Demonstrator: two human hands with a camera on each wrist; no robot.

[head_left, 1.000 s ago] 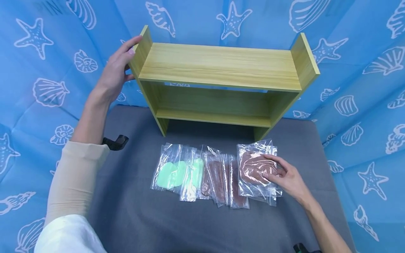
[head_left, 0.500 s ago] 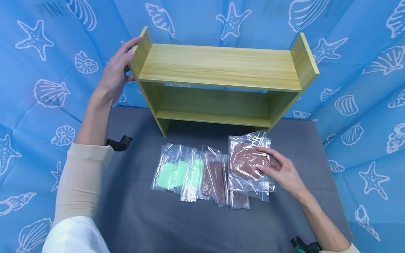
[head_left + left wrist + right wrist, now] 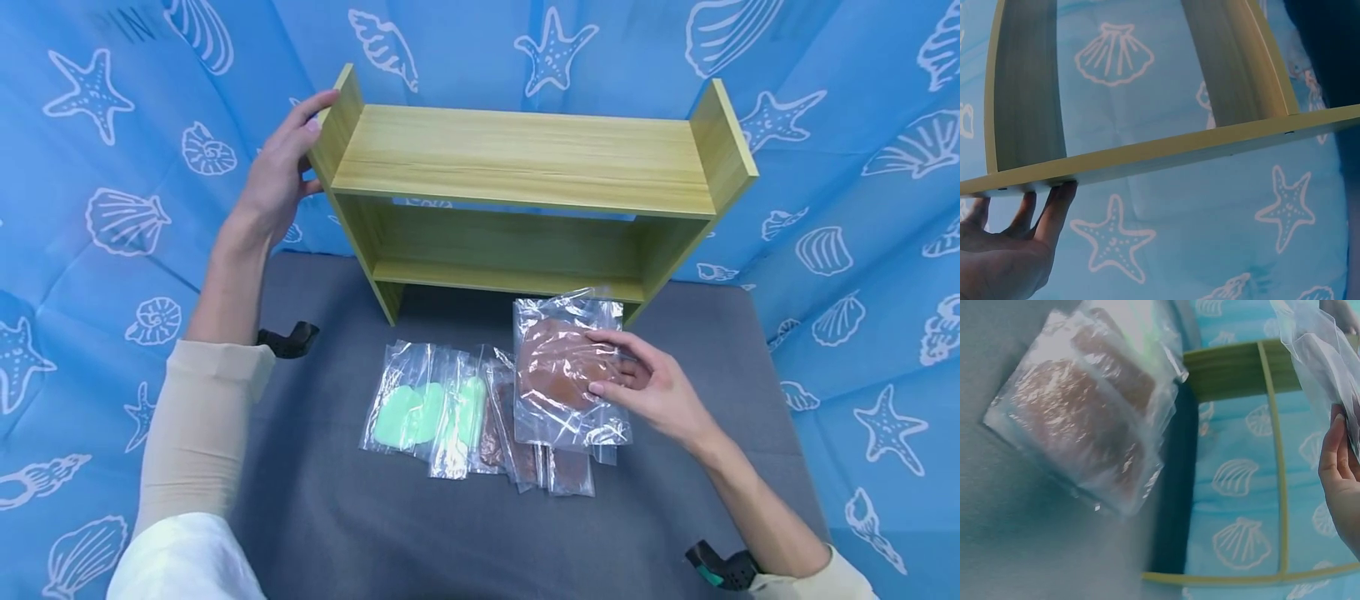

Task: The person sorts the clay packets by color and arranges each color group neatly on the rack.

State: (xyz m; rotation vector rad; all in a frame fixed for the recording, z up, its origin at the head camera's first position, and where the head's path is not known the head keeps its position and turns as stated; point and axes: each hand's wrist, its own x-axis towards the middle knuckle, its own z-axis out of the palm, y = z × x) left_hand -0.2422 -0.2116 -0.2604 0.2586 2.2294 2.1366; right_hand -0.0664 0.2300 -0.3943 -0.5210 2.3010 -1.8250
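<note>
A clear plastic bag (image 3: pixel 567 367) with a flat, rounded brown piece inside is pinched at its right side by my right hand (image 3: pixel 656 383). It hangs over part of a row of other bags. In the right wrist view the right hand (image 3: pixel 1341 462) shows at the edge with the lifted bag (image 3: pixel 1319 356). My left hand (image 3: pixel 273 167) touches the outer left side of a two-tier wooden shelf (image 3: pixel 525 158). Fairly straight fingers press that side board in the left wrist view, where the left hand (image 3: pixel 1013 250) is partly cut off; its thumb is hidden.
Left of the raised bag lie bags of pale green pieces (image 3: pixel 408 414) and bags of brown pieces (image 3: pixel 491 433) on the grey tabletop (image 3: pixel 420 533). A blue curtain (image 3: pixel 465 50) with shell and starfish prints hangs behind and at both sides.
The right hand has carried its bag left and slightly away from me, over the brown bags in the row. The left hand stays at the shelf's side.
</note>
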